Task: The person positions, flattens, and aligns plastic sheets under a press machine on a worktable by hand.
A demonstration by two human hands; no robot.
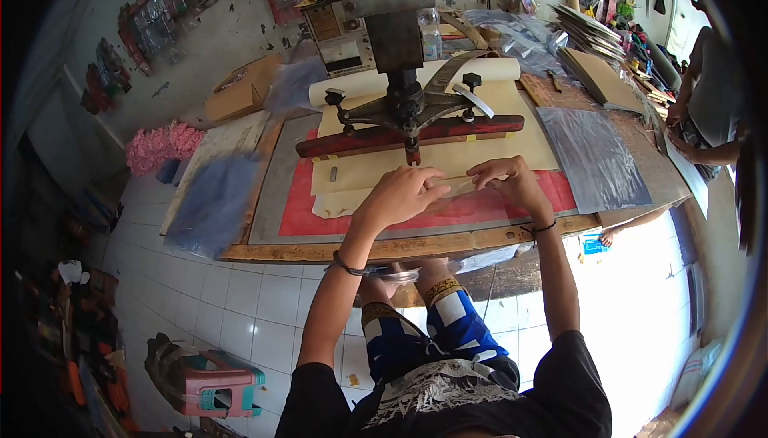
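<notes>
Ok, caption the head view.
Bare left hand and right hand over a cream sheet and red sheet, facing a black metal press with red bar.

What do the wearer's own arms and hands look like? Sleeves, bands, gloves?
Black short sleeves on both arms. Left hand: no glove, dark band at the wrist. Right hand: no glove, thinner dark cord at the wrist. No markings readable on either.

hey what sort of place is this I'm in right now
Probably a small workshop: a heavy metal machine, perhaps a press, stands over a wood-edged workbench, with plastic-like sheets and a stack of thin boards about it.
</notes>
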